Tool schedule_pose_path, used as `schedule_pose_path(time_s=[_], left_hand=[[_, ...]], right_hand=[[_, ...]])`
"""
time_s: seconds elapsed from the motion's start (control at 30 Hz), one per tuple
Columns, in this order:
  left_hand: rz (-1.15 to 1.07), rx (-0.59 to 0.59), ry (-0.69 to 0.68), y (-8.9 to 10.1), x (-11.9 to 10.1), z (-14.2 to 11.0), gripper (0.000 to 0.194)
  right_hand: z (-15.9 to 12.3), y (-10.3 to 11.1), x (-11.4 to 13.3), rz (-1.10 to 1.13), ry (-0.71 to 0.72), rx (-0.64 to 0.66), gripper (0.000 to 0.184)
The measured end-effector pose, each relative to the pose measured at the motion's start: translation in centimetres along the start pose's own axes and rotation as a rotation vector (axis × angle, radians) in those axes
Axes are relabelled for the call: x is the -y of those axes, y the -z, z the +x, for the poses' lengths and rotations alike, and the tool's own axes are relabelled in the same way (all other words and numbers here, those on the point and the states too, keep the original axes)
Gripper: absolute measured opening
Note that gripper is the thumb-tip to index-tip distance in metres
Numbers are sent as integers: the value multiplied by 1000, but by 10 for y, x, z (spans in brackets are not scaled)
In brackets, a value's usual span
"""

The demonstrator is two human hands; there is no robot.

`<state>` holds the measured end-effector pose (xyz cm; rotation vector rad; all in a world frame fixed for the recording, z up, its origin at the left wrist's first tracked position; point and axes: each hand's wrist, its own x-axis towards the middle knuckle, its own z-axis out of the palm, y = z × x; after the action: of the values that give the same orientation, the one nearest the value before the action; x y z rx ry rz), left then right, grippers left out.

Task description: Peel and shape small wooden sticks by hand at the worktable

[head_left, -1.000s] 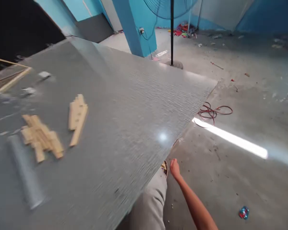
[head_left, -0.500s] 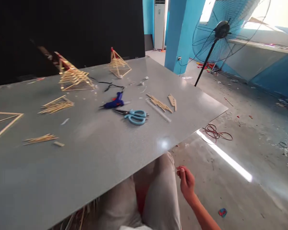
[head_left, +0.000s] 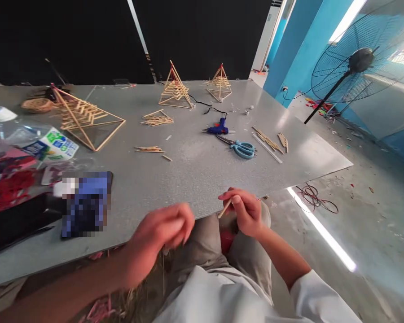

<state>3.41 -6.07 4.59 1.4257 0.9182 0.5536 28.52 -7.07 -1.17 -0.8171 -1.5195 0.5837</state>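
Note:
My right hand [head_left: 245,211] is closed in a pinch on a short wooden stick [head_left: 225,209], just over the near edge of the grey table [head_left: 195,175]. My left hand [head_left: 160,235] hovers to its left above my lap, blurred by motion, its fingers curled; what they hold, if anything, I cannot make out. On the table beyond lie blue scissors [head_left: 239,147], a blue glue gun [head_left: 218,128], and loose wooden sticks [head_left: 268,140]. Three stick pyramids stand farther back: one large at left [head_left: 84,117], two at the far middle [head_left: 175,89] [head_left: 219,83].
A plastic bottle with a green label [head_left: 37,139], red bits [head_left: 7,187] and a dark blurred-out object [head_left: 85,202] crowd the table's left. More stick bundles [head_left: 156,119] lie mid-table. A standing fan [head_left: 360,60] and red wire [head_left: 314,197] are on the concrete floor at right.
The view swung left from the floor to the table. My right hand rose from beside my leg to the table edge with a stick. My left hand came into view.

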Motion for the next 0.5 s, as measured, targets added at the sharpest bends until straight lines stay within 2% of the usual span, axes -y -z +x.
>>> schedule_pose_path(time_s=[0.1, 0.23, 0.3, 0.37, 0.5], left_hand=[[-62, 53, 39, 24, 27, 27, 57], [-82, 107, -3, 40, 60, 36, 61], [-159, 101, 13, 44, 65, 35, 61], [-221, 147, 53, 47, 65, 35, 60], [-296, 167, 77, 50, 63, 36, 54]], right_hand=[[21, -28, -11, -10, -47, 198, 41], [29, -59, -35, -67, -88, 397, 47], [30, -67, -42, -114, -71, 423, 46], [29, -72, -45, -179, -31, 407, 43], [33, -76, -46, -385, 97, 445, 37]])
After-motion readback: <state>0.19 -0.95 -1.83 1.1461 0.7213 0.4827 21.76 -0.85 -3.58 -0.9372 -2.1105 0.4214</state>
